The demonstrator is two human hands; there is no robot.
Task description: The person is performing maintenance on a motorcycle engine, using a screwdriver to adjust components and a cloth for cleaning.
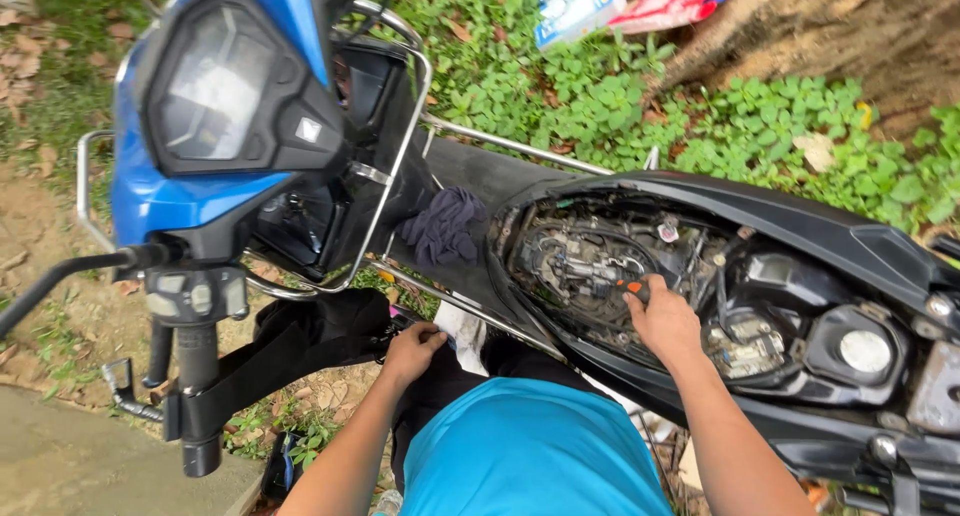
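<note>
Subject: blue and black motorcycle (240,126), seat removed, under-seat bay (640,276) exposed with wiring, hoses and engine parts in view.
Right hand (665,321): closed around an orange-handled tool (632,288), apparently a screwdriver; its tip is buried among the cables near the middle of the bay and cannot be seen.
Left hand (412,351): fingers curled, pinching at the black bag (310,341) that hangs beside the frame rail below the handlebar side; whether anything is gripped inside the fingers cannot be told.
Nearby items: dark purple rag (445,226) lies on the frame forward of the bay; chrome guard rail (395,166) runs alongside; fuel filler cap (865,351) sits toward the rear end of the bay.
Step in hand: judged to be work on a fastener or fitting inside the bay, with the other hand at the bag, possibly fetching a part or tool.
Next move calls for: a steady, square seat of the tool tip on the fastener, kept clear of the surrounding wires; the left hand needs a sure hold before leaving the bag.
Ground: weeds and bare soil beneath the machine.
</note>
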